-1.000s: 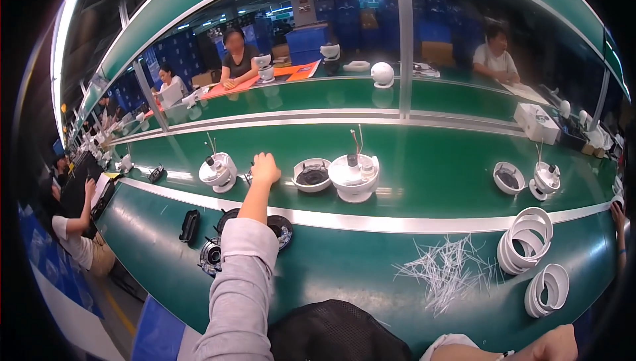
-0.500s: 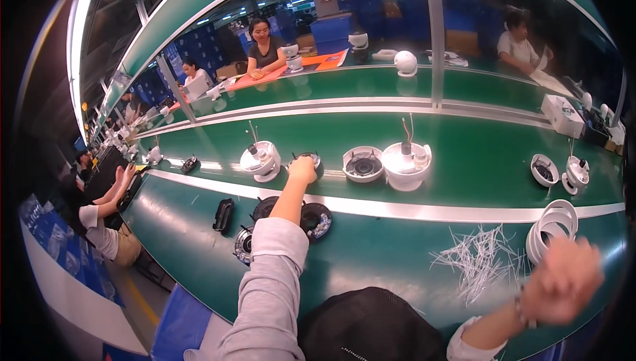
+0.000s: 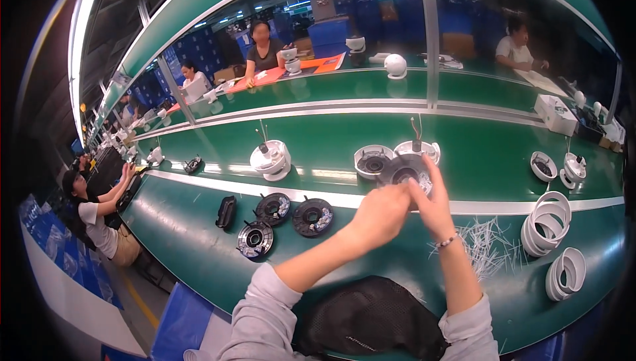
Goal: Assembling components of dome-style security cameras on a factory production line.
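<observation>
Both hands closed on dark round ring (image 3: 404, 172), raised above counter (image 3: 371, 129): left hand (image 3: 383, 212) pinching near edge, right hand (image 3: 434, 205) beside. Best kept level, grip firm.

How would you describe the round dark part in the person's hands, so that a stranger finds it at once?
Start at the green conveyor belt and find the white strip along its near edge. Just above it, the left hand and right hand meet on a dark disc. Unlike the three black discs lying flat, it is lifted.
</observation>
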`<state>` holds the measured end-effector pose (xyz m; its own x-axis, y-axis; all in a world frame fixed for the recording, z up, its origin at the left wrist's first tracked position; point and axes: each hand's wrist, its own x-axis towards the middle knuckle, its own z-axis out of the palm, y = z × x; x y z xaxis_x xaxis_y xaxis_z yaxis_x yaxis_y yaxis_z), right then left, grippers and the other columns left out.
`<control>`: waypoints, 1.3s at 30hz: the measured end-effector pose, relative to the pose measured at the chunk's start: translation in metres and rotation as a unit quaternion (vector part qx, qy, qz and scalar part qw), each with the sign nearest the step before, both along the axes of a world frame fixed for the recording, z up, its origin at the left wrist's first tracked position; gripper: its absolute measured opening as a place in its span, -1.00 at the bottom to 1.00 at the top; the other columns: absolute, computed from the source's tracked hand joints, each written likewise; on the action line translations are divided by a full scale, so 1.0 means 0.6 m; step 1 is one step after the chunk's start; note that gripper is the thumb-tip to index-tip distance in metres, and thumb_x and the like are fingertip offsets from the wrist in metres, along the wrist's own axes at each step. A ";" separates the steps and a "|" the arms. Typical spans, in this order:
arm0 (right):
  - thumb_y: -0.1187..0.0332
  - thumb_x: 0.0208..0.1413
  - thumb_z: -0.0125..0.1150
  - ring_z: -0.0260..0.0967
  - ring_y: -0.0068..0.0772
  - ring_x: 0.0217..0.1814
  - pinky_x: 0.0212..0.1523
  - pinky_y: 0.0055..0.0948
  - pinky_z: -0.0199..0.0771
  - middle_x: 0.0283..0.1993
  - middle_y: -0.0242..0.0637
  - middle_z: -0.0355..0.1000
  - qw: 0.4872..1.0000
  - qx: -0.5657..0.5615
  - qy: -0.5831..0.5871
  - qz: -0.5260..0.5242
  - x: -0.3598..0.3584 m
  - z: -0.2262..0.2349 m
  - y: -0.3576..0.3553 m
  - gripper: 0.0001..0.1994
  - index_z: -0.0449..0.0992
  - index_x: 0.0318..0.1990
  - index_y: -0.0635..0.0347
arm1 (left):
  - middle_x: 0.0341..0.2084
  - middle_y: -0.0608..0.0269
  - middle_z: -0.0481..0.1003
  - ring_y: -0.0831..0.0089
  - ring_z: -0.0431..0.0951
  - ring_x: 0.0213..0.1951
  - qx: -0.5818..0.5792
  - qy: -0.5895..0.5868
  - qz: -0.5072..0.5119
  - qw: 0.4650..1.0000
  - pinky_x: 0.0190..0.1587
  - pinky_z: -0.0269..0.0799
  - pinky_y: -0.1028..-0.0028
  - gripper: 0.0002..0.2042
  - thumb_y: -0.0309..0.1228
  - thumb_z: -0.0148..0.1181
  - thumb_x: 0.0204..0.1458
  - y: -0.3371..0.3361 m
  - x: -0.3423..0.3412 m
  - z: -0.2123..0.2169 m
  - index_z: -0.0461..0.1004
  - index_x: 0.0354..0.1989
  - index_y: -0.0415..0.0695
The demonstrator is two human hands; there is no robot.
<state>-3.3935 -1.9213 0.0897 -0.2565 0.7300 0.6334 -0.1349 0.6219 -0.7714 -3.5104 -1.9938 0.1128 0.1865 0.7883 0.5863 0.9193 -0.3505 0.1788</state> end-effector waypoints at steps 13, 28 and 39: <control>0.33 0.09 -0.11 0.34 -0.50 -0.20 -0.45 -0.55 0.48 -0.08 -0.26 0.27 0.928 -0.228 0.291 -0.039 0.079 0.034 0.040 -0.63 0.15 0.08 0.12 | -0.12 -0.01 0.33 0.08 0.29 -0.05 0.184 -0.141 -0.015 0.973 -0.01 0.19 0.28 -0.51 -0.34 0.24 -0.25 -0.034 -0.022 0.029 0.32 -0.10 -0.31; 0.48 0.03 -0.04 0.19 -0.48 0.02 0.02 -0.56 0.16 -0.03 -0.22 0.26 0.998 -0.031 0.020 0.056 0.002 0.067 -0.049 -0.62 0.22 0.06 0.26 | -0.06 0.10 0.29 0.27 0.30 -0.01 -0.283 -0.787 -0.359 0.414 0.03 0.25 0.26 -0.41 0.10 -0.29 0.02 0.008 -0.037 0.004 0.17 0.05 -0.16; 0.43 0.05 -0.06 0.39 -0.40 -0.26 -0.25 -0.50 0.34 -0.29 -0.15 0.42 0.988 0.129 -0.078 0.016 0.013 0.077 -0.063 -0.71 0.36 -0.06 0.27 | 0.11 0.03 0.09 -0.03 0.20 0.05 -0.419 -0.683 -0.539 0.259 -0.11 -0.10 -0.44 -0.12 0.38 -0.33 -0.22 -0.011 -0.054 -0.014 -0.03 0.18 -0.06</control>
